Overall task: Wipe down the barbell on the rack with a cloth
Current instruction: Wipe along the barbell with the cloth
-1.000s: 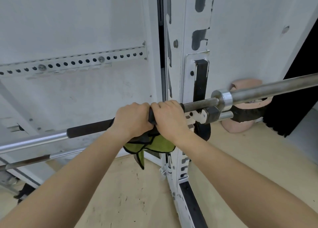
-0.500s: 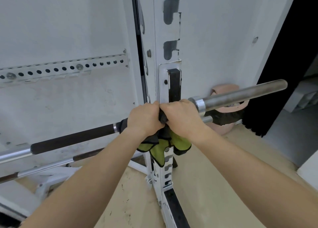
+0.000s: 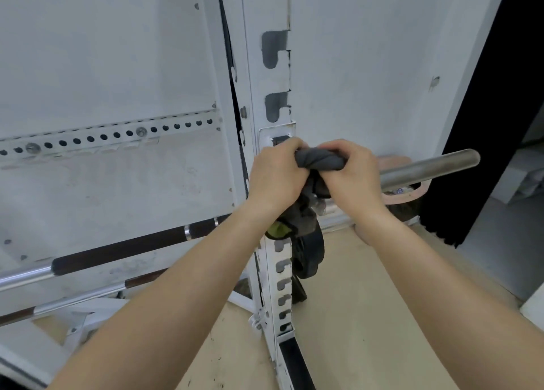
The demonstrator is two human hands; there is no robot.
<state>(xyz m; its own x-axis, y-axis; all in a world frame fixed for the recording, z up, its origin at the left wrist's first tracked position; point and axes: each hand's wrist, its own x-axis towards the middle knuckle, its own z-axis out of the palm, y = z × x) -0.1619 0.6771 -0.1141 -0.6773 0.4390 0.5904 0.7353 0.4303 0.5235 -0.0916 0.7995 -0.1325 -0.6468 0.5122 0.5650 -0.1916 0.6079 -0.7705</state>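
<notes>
Both hands sit side by side at the rack upright (image 3: 272, 183), the left hand (image 3: 276, 180) and right hand (image 3: 351, 180) each with fingers curled shut on a dark, twisted cloth (image 3: 319, 160) stretched between them; more of the cloth hangs below, with a yellow-green patch showing. The barbell (image 3: 426, 168) lies across the rack, its bare steel sleeve running right and far from the hands, its black-gripped shaft sloping down to the left. Whether the cloth is wrapped round the bar or held just above it cannot be told, since the hands hide the join.

The step looks like working the cloth near the collar. Done well, it probably means keeping the cloth taut and snug to the metal, then sliding it rightward along the sleeve in one steady pass (a loose bunch would skip patches).

Room is open to the right as far as the sleeve's end. On the left the upright and its hook crowd the knuckles, so strokes there should be short.
</notes>
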